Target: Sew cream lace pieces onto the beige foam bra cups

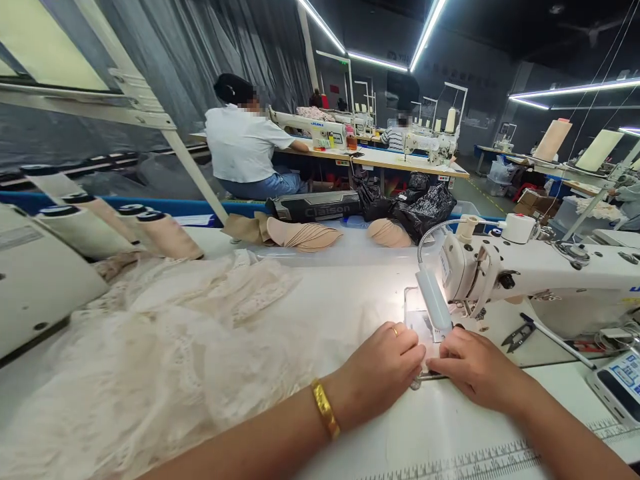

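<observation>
My left hand [377,369], with a ring and a gold bangle at the wrist, is closed beside the metal plate [415,312] under the sewing machine [555,270]. Just across from it, my right hand [480,367] is closed too, its fingertips by the presser foot. Whatever the fingers pinch is pale or sheer and I cannot make it out. A small tube lamp [433,300] on a bendy neck lights this spot and partly hides the needle area. Cream lace fabric [165,360] lies heaped over the table to the left of my hands.
Thread snips [519,337] and a white stick-like tool [557,341] lie right of my right hand, near a control panel [623,383]. A ruler scale [465,463] runs along the front. Beige cups [305,235] and thread cones [167,233] stand behind. A co-worker [247,143] sits beyond.
</observation>
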{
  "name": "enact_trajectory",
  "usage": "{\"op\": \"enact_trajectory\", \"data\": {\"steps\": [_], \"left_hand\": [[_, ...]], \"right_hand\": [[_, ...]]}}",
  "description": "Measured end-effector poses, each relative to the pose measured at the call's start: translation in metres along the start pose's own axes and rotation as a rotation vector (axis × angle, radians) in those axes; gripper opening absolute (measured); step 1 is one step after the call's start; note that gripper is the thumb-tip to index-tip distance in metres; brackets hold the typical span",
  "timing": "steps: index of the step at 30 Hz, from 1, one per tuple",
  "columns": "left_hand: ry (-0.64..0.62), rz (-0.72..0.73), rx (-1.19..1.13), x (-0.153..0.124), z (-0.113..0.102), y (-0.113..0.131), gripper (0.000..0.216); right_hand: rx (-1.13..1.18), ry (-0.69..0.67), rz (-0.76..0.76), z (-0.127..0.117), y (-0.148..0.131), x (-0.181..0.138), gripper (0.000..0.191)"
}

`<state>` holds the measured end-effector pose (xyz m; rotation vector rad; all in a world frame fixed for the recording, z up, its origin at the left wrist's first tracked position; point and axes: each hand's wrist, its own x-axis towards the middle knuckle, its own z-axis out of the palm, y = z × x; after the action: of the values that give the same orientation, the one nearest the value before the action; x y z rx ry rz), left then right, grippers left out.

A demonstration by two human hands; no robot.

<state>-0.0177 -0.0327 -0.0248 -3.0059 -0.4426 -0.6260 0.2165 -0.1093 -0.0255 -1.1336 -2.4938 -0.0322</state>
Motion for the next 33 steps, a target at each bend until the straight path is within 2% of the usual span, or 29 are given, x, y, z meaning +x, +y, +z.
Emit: {"op": "enact_trajectory", "data": {"steps": [18,24,33], "left_hand": [[0.020,0.019,-0.073,0.001,0.007,0.000,0.021],[0.045,0.023,-0.171,0.002,0.006,-0.002,0.019],[0.093,0.032,-0.212,0.011,0.017,-0.013,0.017]], "right_hand": [[0.102,-0.036,0.005,-0.007,0.000,0.001,0.032],[0.106,-0.071,0.104,-0.006,0.001,0.001,0.029],[0.051,-0.041,0.178,0.001,0.005,0.001,0.030]]}}
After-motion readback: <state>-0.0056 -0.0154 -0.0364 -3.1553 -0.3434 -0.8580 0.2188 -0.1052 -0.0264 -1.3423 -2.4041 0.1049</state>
